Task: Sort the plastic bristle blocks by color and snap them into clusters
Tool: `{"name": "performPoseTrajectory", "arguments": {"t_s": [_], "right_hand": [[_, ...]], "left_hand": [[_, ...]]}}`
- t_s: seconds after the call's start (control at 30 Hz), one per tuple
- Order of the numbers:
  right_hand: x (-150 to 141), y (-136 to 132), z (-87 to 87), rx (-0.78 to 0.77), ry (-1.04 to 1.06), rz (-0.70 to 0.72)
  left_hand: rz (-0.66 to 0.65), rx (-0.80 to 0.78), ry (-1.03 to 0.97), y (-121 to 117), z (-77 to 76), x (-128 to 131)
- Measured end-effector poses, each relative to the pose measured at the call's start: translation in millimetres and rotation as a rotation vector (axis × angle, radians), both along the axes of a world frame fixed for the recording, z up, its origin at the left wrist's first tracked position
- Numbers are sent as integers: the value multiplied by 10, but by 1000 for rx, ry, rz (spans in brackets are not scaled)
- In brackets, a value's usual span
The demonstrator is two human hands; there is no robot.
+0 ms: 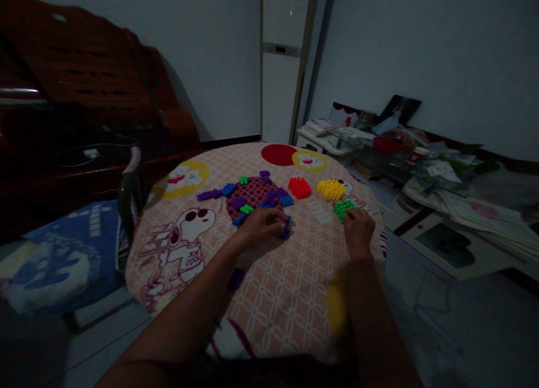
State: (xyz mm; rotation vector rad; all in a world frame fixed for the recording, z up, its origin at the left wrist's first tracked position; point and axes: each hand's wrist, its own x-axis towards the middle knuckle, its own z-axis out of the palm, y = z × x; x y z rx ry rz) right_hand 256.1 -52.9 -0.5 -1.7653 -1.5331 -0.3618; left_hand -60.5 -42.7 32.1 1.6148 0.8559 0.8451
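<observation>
My left hand (266, 224) is over the near right edge of the scattered blocks, its fingers curled together. A blue building block (288, 220) shows at its fingertips, with a purple block (285, 233) just below. My right hand (359, 228) is closed, its fingertips pinching at the near edge of the green building blocks (343, 208); the fingers partly hide what they grip. Yellow blocks (330, 189) and red blocks (299, 187) sit grouped behind it. Purple blocks (206, 196), blue blocks (228, 189) and a few green ones lie loose to the left.
A patterned cloth covers the round table (290, 287). One dark purple block (236, 278) lies near my left forearm. A chair with a blue cover (84, 253) is at left, before a wooden sofa (92, 90). At right, a cluttered glass-topped stand (391, 152) holds papers and a cup.
</observation>
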Motion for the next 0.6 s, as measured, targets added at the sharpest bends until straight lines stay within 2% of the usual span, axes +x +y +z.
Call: {"name": "performPoseTrajectory", "arguments": {"t_s": [0.23, 0.33, 0.43, 0.5, 0.6], "right_hand": [[-65, -11, 48, 1, 30, -7], [-53, -39, 81, 99, 139, -31], [-18, -66, 99, 229, 301, -122], [-6, -80, 105, 284, 382, -176], [-16, -91, 108, 301, 421, -206]], "left_hand": [[-2, -18, -7, -1, 26, -7], [-4, 9, -3, -2, 26, -6], [6, 34, 28, 5, 24, -12], [63, 78, 80, 23, 24, -43], [233, 182, 177, 97, 36, -167]]}}
